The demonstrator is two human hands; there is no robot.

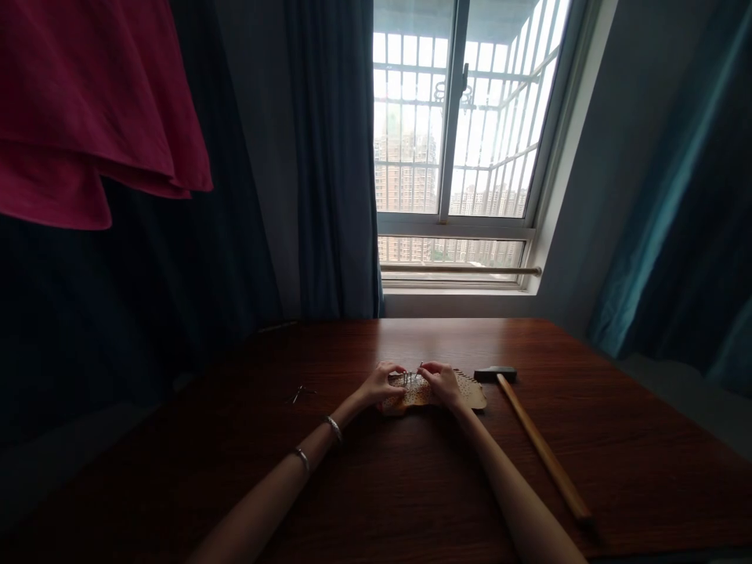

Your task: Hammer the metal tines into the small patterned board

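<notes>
Board: the yellowish board [473,395] lies flat on the table [364,486], in the middle, under both hands. It seems thin, so I judge it light and stiff, easy to slide. Its free right end looks the best place to take hold.
Right hand: the right hand [442,382] is closed at the fingertips, pinching one thin nail [420,366] above the board.
Left hand: the left hand [381,384] is curved by the board's left part, thumb and fingertips apart, near the standing nails [410,377]. Whether it touches one, I cannot tell.
Nails: they look hard, smooth and very light, and probably roll easily; the upper part of the shaft seems a good place to pinch. How firmly they stand, I cannot tell.
Loose nails: a few loose nails [301,392] lie on the table, left of the left hand.
Hammer: the hammer [537,439] lies right of the board, its head near the board's end, its wooden handle sloping toward the person.
In the way: the standing nails leave narrow room between fingertips, and the hands cover part of the board.
</notes>
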